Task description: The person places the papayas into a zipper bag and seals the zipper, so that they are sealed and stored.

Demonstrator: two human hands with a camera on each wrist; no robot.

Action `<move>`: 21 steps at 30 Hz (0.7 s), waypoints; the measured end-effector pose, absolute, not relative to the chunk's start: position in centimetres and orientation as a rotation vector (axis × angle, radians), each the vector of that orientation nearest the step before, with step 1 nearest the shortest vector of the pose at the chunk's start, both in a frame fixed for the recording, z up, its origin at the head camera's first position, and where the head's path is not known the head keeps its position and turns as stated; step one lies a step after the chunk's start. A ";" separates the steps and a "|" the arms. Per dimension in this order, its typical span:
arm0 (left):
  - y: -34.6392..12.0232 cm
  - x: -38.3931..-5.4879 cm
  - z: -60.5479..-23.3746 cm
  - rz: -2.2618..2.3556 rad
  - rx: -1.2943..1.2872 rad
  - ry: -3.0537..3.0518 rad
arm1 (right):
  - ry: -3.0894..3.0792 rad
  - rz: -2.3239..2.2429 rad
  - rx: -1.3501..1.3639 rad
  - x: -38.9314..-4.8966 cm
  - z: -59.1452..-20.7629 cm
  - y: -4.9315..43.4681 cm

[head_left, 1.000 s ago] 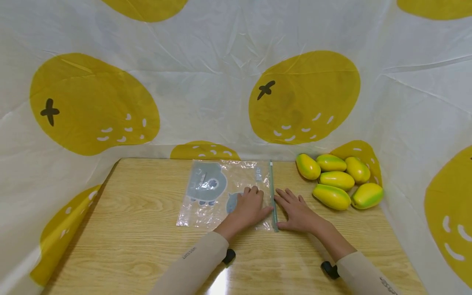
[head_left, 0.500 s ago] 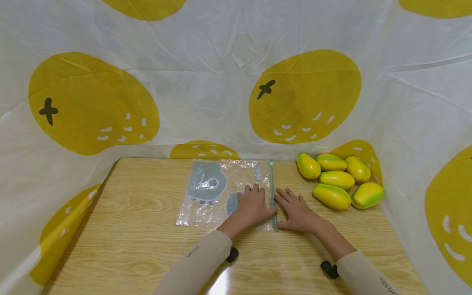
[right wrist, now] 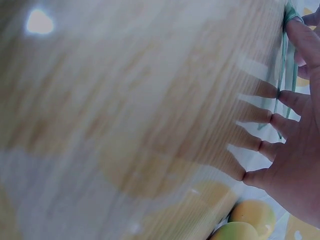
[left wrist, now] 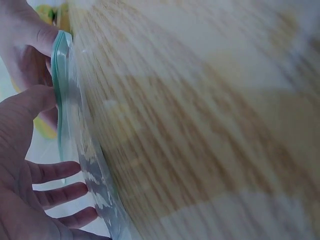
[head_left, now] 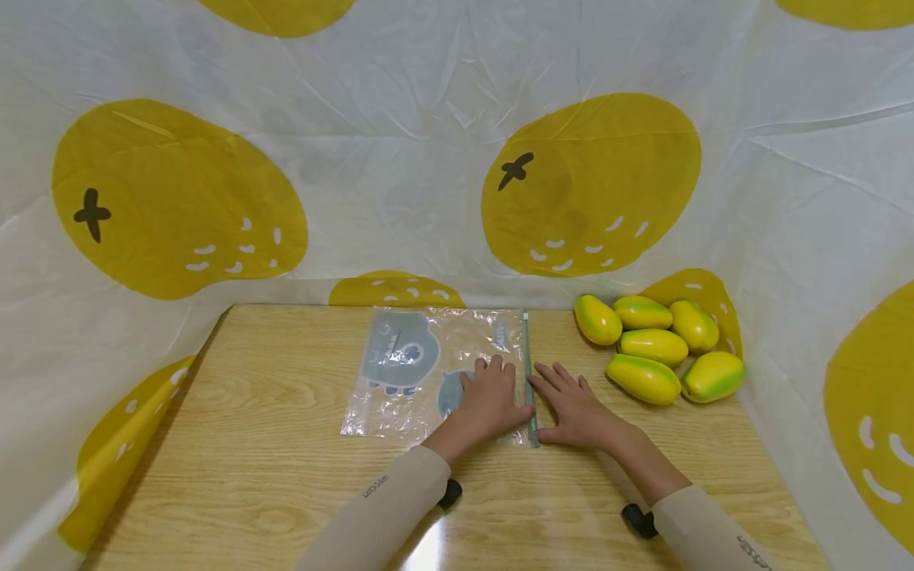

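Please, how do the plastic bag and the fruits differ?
The plastic bag lies flat, while the fruits are rounded. The plastic bag is clear with blue-grey prints; the fruits are opaque, yellow and green. The left hand touches the plastic bag; the fruits are untouched. Both rest on the table.

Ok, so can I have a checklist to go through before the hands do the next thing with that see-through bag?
1. Bag flat: ok. The clear plastic bag with blue-grey prints lies flat on the light wood-grain table.
2. Left hand placed: ok. The left hand touches the bag.
3. Right hand near: ok. The right hand is at the thin green plastic strip.
4. Strip unzipped: cannot tell.
5. Bag clear of fruit: ok. The six yellow-green oval fruits sit apart from it.
6. Fruit in hand: not ok if needed; neither hand holds any.
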State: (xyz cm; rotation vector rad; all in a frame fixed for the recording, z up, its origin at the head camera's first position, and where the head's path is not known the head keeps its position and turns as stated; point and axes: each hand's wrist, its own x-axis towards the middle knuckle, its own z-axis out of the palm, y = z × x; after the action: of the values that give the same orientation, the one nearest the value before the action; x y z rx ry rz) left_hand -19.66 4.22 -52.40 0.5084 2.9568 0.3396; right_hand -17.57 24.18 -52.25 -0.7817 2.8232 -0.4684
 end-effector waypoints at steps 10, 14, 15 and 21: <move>4.7 -19.6 -52.2 0.295 0.469 2.956 | 2.796 -0.480 -0.762 -17.5 -52.3 24.0; 4.9 -19.6 -52.4 0.284 0.461 2.960 | 2.790 -0.479 -0.753 -17.5 -52.2 23.9; 4.9 -19.6 -52.4 0.286 0.461 2.961 | 2.786 -0.475 -0.747 -17.5 -52.2 23.9; 4.8 -19.8 -52.4 0.301 0.461 2.950 | 2.801 -0.465 -0.756 -17.5 -52.2 24.0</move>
State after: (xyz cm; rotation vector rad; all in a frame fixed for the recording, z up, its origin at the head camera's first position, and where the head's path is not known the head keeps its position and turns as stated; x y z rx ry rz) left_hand -19.79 4.79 -52.38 0.4614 2.9504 0.3011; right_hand -17.53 23.98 -52.25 -0.7557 2.8014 -0.4654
